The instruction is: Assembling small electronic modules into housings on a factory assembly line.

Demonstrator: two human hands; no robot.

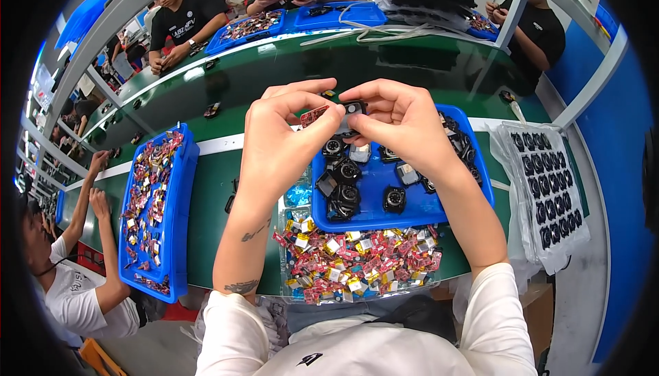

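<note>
My left hand [278, 139] pinches a small red and silver flat part [314, 115] between thumb and forefinger. My right hand [398, 119] holds a small black square module [354, 108] right beside it, the two parts nearly touching. Both hands hover over a blue tray [480, 177] with several black round modules [394, 199] lying in it. In front of that tray lies a heap of small red, yellow and silver parts [357, 256] near the table's front edge.
A second blue tray [180, 191] of red parts stands on the left of the green table [213, 191]. A clear blister tray of black modules [549, 191] lies on the right. Other people work at left and across the table, with more blue trays [336, 14].
</note>
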